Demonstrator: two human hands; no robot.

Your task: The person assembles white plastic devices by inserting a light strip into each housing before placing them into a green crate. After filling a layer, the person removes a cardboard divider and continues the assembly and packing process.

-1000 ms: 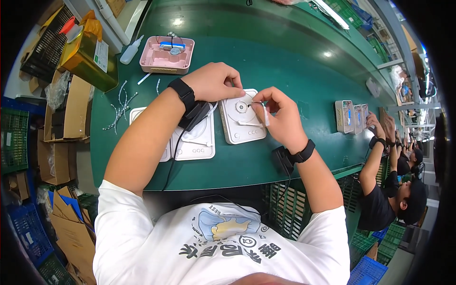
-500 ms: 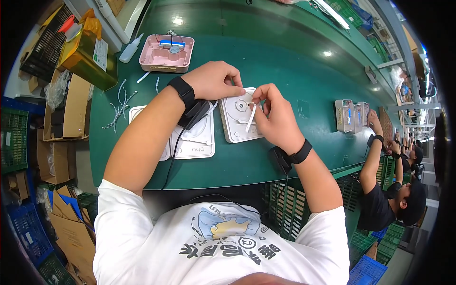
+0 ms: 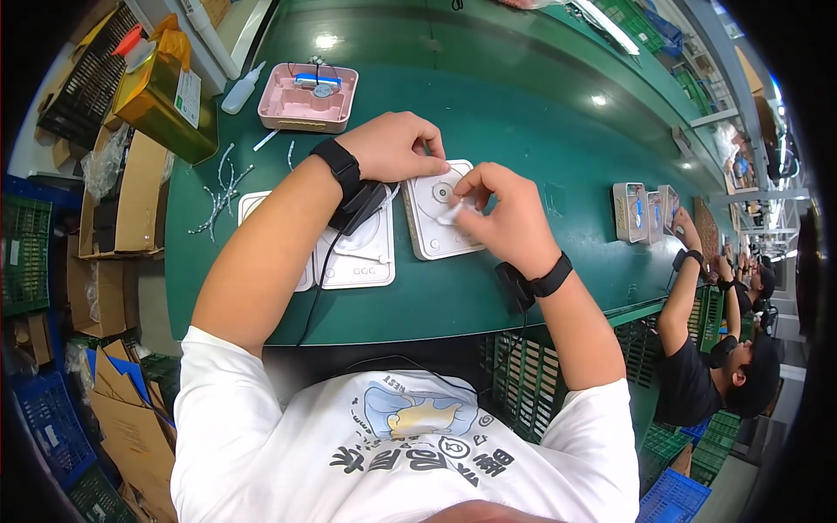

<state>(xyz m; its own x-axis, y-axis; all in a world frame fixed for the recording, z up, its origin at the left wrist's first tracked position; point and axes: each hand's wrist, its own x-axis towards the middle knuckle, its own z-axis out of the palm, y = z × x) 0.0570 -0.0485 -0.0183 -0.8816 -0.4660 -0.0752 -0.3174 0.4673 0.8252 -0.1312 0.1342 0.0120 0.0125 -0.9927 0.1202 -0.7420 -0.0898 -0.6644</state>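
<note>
Right hand (image 3: 513, 216) is nearer and looks like it's pinching a blurry white strip (image 3: 449, 213) at its left, over the white case (image 3: 438, 245), long axis unreadable, left hand (image 3: 391, 148) at the far edge, grip unclear tbh.

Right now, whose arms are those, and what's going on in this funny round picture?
There's no robot: a person is working with two bare hands. A wide fisheye camera on the person's head looks down, which makes straight edges bend. On the green table are white panels, a pink case, a squeeze bottle and thin twisted strands. The left hand touches the top edge of the device panel. The right hand, over that same panel, seems to pinch a small white piece, too blurred to name.
</note>
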